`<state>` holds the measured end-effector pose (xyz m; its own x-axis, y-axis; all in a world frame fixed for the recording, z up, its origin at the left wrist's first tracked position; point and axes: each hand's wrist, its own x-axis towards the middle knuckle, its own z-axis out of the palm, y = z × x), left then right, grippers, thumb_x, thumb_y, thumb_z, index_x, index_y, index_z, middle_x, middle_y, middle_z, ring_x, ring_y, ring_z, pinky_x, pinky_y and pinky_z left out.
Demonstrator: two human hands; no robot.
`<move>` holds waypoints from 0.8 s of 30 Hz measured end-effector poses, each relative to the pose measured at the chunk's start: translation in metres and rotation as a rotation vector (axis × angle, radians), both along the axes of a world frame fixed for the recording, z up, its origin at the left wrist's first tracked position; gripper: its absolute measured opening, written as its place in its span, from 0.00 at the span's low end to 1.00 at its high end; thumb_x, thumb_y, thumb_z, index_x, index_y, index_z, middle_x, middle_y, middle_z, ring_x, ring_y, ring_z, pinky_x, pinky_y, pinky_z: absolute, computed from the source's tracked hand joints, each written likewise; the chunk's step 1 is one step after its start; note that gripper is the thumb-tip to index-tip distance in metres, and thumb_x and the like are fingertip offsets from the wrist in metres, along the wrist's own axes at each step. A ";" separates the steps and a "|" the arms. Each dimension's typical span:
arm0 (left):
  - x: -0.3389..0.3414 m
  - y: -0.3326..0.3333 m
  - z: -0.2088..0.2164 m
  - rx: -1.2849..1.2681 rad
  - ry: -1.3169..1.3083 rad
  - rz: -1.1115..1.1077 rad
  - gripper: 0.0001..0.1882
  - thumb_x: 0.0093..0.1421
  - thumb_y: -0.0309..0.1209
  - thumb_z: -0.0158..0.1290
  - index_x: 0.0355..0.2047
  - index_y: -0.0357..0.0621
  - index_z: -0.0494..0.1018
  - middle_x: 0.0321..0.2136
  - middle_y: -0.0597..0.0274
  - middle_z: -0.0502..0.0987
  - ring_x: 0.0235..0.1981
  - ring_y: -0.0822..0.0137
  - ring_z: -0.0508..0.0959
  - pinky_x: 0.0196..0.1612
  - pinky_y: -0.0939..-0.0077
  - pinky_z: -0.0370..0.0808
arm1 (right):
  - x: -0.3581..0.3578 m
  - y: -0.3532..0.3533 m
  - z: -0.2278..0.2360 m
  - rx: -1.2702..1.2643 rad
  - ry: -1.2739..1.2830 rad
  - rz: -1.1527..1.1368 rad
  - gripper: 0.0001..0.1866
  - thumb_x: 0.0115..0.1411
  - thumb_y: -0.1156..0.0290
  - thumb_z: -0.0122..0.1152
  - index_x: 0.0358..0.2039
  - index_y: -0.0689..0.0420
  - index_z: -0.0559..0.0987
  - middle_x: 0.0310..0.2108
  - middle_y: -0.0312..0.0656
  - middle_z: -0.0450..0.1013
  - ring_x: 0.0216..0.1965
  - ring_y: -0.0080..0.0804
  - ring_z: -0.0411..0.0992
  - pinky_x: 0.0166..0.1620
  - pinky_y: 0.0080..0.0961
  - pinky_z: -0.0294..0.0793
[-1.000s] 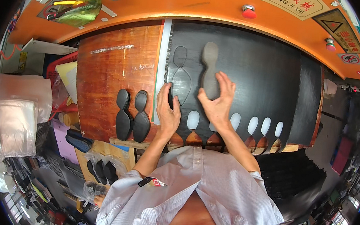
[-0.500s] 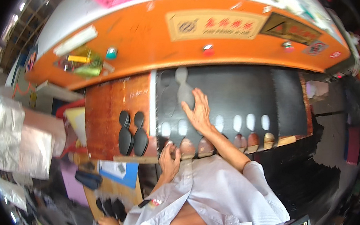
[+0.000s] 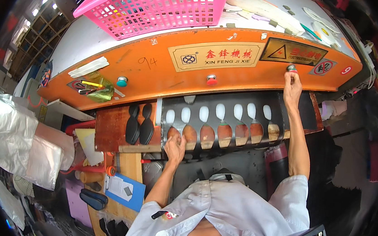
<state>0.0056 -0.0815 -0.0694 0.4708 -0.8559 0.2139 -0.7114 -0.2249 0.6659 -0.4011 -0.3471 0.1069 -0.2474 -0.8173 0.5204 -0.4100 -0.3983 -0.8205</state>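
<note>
Though well apart, left hand [image 3: 175, 149] at sheet [image 3: 211, 116] edge, right hand [image 3: 293, 88] at button [image 3: 291, 68].

Bench [image 3: 108, 130]: reddish-brown wooden surface, exposed at its left end, with a pale wood strip [image 3: 138, 149] along the near edge. Left end: two black sole-shaped pieces [image 3: 132, 128] lie side by side, smaller ends toward the far edge. To their right, a white strip [image 3: 158, 110] runs front to back. Beyond it, a black sheet [image 3: 230, 106] covers the middle, with a row of sole-shaped openings along the near edge. A grey form [image 3: 190, 99], partly hidden, lies at the far edge.
</note>
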 end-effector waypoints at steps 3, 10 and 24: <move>0.003 -0.026 0.011 -0.073 0.007 0.022 0.16 0.65 0.39 0.59 0.28 0.37 0.77 0.24 0.45 0.78 0.29 0.40 0.79 0.35 0.46 0.74 | -0.014 0.029 -0.024 0.036 0.230 -0.074 0.12 0.69 0.64 0.62 0.38 0.63 0.79 0.29 0.40 0.73 0.32 0.34 0.71 0.40 0.32 0.72; -0.001 -0.042 0.020 -0.125 -0.035 0.034 0.17 0.65 0.37 0.60 0.23 0.40 0.73 0.18 0.52 0.74 0.25 0.46 0.77 0.31 0.50 0.72 | -0.054 0.080 -0.109 0.295 0.447 -0.361 0.25 0.68 0.53 0.62 0.45 0.68 0.81 0.41 0.55 0.81 0.46 0.55 0.76 0.54 0.47 0.72; 0.003 -0.022 0.008 -0.043 0.160 0.016 0.19 0.72 0.44 0.50 0.32 0.40 0.76 0.28 0.47 0.80 0.35 0.41 0.80 0.40 0.45 0.73 | -0.065 0.104 -0.158 0.352 0.463 -0.297 0.25 0.75 0.54 0.50 0.28 0.63 0.77 0.28 0.65 0.76 0.35 0.71 0.74 0.40 0.58 0.69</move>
<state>0.0087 -0.1040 -0.0611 0.5157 -0.8395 0.1713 -0.5918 -0.2044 0.7798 -0.4657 -0.2432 -0.0515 -0.3034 -0.8898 0.3410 -0.8035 0.0466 -0.5935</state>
